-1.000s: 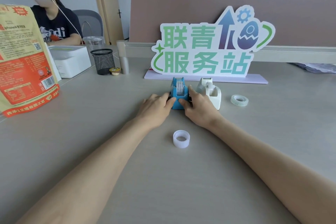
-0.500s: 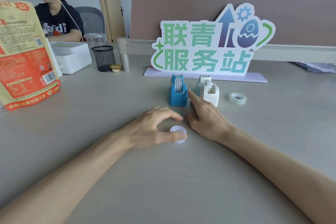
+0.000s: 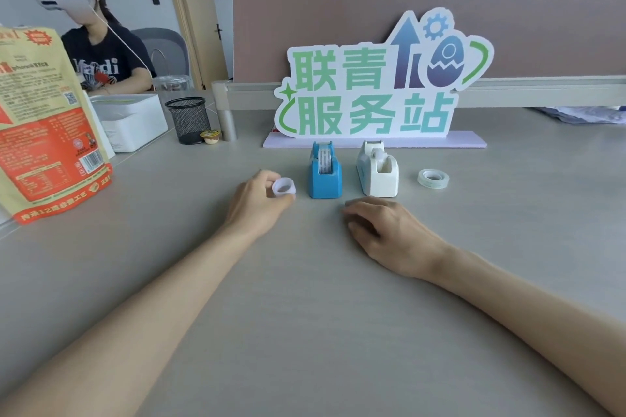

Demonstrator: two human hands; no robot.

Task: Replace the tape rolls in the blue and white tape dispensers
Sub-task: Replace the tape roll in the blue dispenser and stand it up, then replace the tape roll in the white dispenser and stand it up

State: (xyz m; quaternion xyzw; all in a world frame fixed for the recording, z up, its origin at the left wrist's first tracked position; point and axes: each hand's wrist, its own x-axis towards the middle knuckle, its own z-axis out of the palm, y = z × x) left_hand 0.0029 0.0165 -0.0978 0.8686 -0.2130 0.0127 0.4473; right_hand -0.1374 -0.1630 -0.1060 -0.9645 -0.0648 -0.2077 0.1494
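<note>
Left grip (image 3: 261,200) closed round a small white plastic tape roll (image 3: 284,186), held just clear of the grey worktop (image 3: 305,332) and just left of the blue plastic tape dispenser (image 3: 324,170). Right grip (image 3: 382,230) empty, fingers loosely curled, resting on the worktop in front of the white plastic tape dispenser (image 3: 377,169). Blue dispenser carries a roll in its cradle; contents of the white one are unclear. A clear tape roll (image 3: 433,178) lies flat, right of the white dispenser. Step in hand, as judged: one roll lifted, destination uncertain. Next move probably calls for the right hand to steady a dispenser while its cradle is cleared or loaded.
</note>
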